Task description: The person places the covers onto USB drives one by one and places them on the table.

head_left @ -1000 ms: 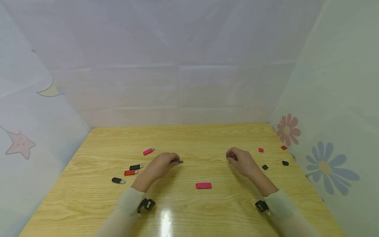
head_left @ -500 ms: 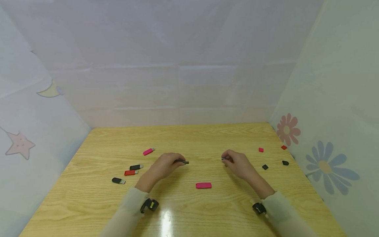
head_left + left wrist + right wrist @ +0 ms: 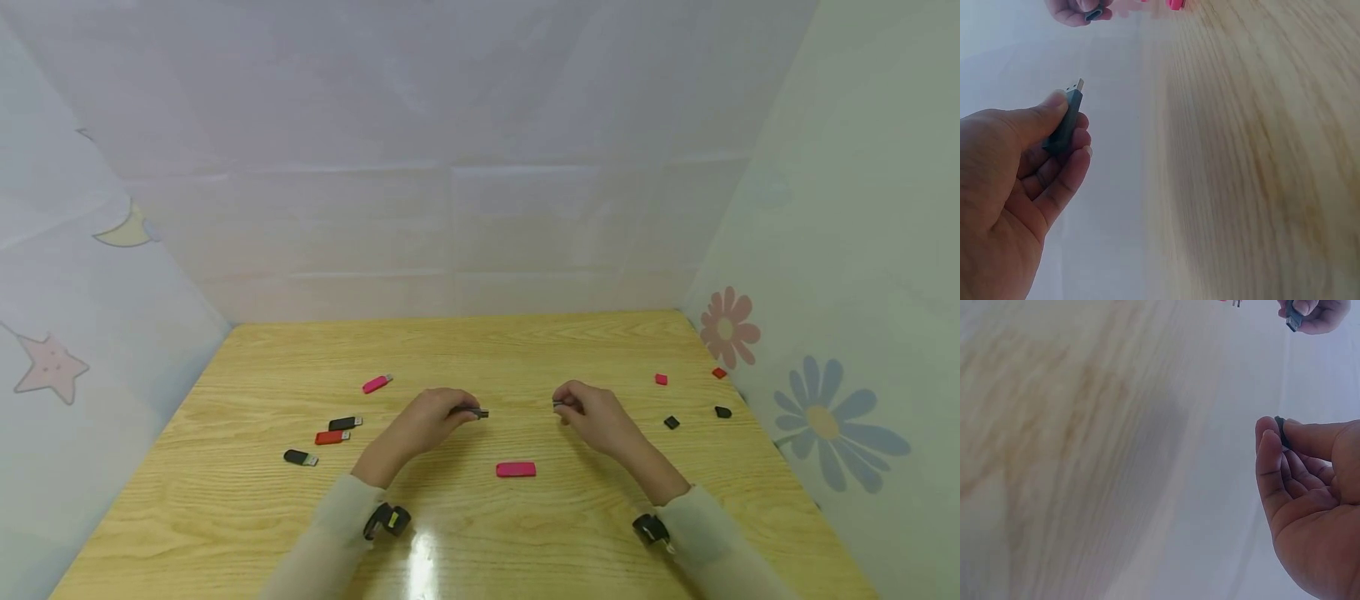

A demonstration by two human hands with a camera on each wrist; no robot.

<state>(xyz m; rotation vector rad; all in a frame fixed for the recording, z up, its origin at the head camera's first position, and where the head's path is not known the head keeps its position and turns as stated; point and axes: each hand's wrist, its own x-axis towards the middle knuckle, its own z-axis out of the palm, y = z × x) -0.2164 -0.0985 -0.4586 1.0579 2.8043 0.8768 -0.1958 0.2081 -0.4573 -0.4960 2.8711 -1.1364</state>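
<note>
My left hand pinches a dark USB stick between thumb and fingers, its bare metal plug pointing toward the right hand. Opposite it, my right hand pinches a small dark cap at the fingertips, its hollow end visible in the left wrist view. A gap separates plug and cap, and both are held above the table. Nearer to me, between the two forearms, lies a pink USB stick with no metal plug showing.
On the wooden table's left lie uncapped sticks: pink, black, red and another black one. Loose caps lie at the right: pink, red, and black ones. Pale sheets enclose the sides and back.
Both hands have moved toward each other, the left one rightward with the USB stick and the right one leftward with the cap. Things lying on the table have stayed put.
</note>
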